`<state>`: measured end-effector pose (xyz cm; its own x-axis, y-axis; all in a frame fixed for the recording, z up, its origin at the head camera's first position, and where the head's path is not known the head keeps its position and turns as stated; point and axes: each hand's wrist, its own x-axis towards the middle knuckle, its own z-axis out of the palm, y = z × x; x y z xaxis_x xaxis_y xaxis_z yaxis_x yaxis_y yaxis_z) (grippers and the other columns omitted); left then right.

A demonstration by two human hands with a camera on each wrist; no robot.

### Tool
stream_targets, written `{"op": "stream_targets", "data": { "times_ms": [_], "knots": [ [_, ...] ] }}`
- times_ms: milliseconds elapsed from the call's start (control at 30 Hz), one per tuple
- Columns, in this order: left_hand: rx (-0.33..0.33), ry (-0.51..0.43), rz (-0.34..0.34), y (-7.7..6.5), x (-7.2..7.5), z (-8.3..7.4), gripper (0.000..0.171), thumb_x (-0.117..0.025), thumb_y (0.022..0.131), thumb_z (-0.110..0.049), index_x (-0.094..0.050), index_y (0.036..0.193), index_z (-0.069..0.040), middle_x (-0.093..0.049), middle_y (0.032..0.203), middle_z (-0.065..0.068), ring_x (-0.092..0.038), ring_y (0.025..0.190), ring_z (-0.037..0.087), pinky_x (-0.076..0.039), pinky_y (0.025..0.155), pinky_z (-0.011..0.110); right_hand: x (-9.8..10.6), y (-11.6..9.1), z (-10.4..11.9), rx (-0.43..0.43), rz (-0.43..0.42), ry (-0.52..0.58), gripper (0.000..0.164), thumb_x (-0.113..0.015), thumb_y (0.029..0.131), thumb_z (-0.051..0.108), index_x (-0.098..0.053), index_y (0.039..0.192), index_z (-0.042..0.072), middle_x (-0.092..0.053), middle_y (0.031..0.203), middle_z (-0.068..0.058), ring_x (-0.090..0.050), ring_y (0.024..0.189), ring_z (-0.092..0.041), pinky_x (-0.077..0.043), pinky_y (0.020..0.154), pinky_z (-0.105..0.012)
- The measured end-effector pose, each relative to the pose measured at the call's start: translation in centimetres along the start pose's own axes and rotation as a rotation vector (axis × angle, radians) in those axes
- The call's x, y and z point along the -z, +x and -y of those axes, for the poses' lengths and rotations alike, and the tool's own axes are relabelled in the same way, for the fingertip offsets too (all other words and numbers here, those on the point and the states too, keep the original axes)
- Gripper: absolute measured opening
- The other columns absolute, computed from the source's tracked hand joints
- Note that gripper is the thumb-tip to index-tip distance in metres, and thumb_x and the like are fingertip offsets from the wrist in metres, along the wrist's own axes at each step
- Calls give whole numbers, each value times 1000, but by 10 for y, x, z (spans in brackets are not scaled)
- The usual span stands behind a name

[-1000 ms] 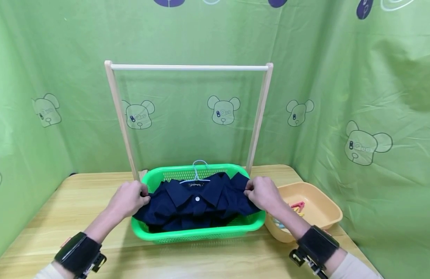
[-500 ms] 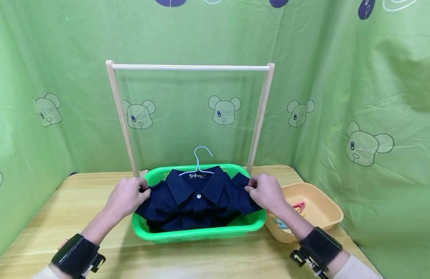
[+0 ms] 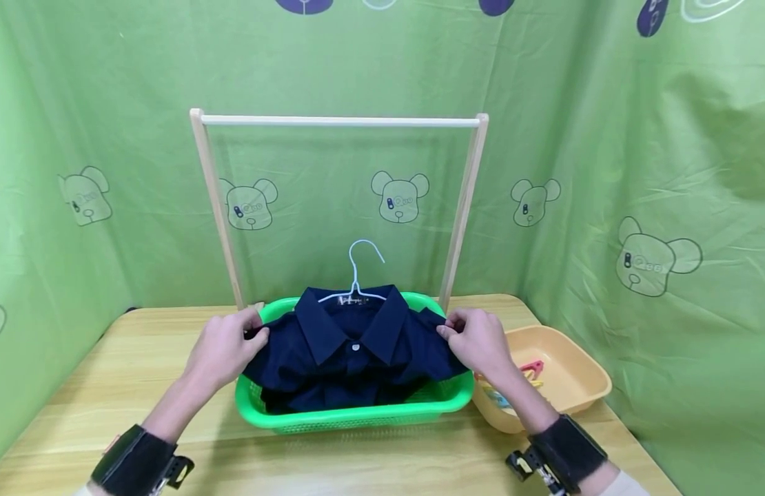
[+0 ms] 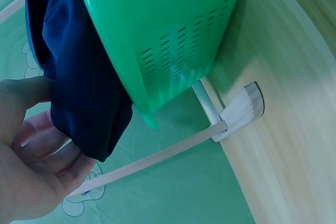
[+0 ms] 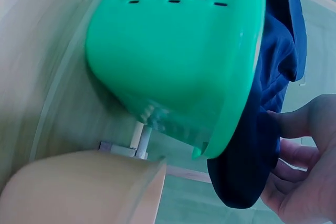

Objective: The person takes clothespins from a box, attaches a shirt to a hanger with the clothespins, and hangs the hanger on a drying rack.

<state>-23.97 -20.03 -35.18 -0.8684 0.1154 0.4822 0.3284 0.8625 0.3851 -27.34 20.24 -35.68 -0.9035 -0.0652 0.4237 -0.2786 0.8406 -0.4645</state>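
A dark navy collared shirt (image 3: 351, 365) lies bunched in the green basket (image 3: 358, 417), its collar raised toward the back rim. From its neck rises a pale blue wire hanger (image 3: 355, 275), hook upward; the hanger's arms run inside the collar. My left hand (image 3: 224, 344) pinches the shirt's shoulder at the basket's left side, and in the left wrist view the thumb and fingers of the left hand (image 4: 37, 156) close on the cloth. At the opposite shoulder my right hand (image 3: 478, 343) pinches the fabric too, as the right hand (image 5: 310, 166) shows in the right wrist view.
Behind the basket stands a wooden rack with a white crossbar (image 3: 339, 121). A peach basin (image 3: 568, 372) holding several colored clothespins (image 3: 531, 372) sits at the right, beneath my right forearm. Green printed curtains (image 3: 320, 207) surround the wooden table (image 3: 140, 386).
The hanger and the shirt's collar have risen out of the basket, and the hook now stands well above the back rim. Both hands keep hold of the shoulders with little shift.
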Motion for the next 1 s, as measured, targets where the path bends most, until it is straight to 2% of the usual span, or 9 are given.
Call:
{"op": "stream_targets", "data": {
  "times_ms": [133,300,433,533,633,733,900,1000],
  "knots": [
    [11,-14,-27,-2,1,0,10,-70,91,-17,-66,87,-10,-68,74,4,-53,60,16,-41,55,31,0,-1,1,-5,-37,12,17,-75,88,21,-68,76,12,-67,68,1,-56,63,-19,-41,62,-33],
    [36,-20,-99,-3,-1,1,16,-71,92,-21,-71,91,-6,-75,83,11,-66,69,26,-50,67,42,-1,-3,1,-16,-98,36,16,-76,88,22,-70,77,13,-72,74,-1,-64,70,-20,-45,67,-35],
    [65,-4,-142,-5,-1,-1,19,-71,92,-24,-75,93,-5,-77,91,15,-70,81,37,-39,79,49,-2,-4,0,-23,-131,57,15,-75,89,22,-71,78,13,-73,76,-2,-66,73,-22,-47,71,-37],
    [86,5,-137,-6,0,-4,20,-71,92,-26,-74,93,-6,-77,95,17,-68,85,38,-34,76,49,-2,-5,0,-31,-152,69,15,-75,89,22,-71,79,13,-73,77,-3,-66,74,-22,-47,72,-37],
    [91,10,-124,-6,3,-7,21,-70,93,-27,-72,94,-5,-75,96,18,-67,81,35,-43,76,51,-1,-6,0,-41,-168,80,15,-75,90,22,-70,79,12,-73,78,-4,-66,75,-23,-46,73,-38],
    [82,15,-107,-6,5,-10,22,-70,93,-25,-70,95,-4,-74,92,16,-63,72,30,-49,67,49,-1,-6,-1,-41,-182,81,15,-75,90,23,-70,79,12,-73,78,-4,-66,76,-24,-46,73,-38],
    [68,30,-101,-7,6,-12,19,-69,94,-24,-67,94,-4,-69,76,9,-54,59,23,-42,56,38,-1,-7,-2,-31,-201,82,17,-76,89,23,-69,79,12,-73,76,-4,-66,74,-24,-46,72,-38],
    [53,53,-100,-8,4,-13,19,-69,94,-22,-62,88,-6,-57,63,4,-47,53,21,-36,51,33,0,-7,-2,-27,-206,85,17,-75,90,23,-69,79,12,-72,76,-4,-65,73,-24,-46,72,-37]
  ]
}}
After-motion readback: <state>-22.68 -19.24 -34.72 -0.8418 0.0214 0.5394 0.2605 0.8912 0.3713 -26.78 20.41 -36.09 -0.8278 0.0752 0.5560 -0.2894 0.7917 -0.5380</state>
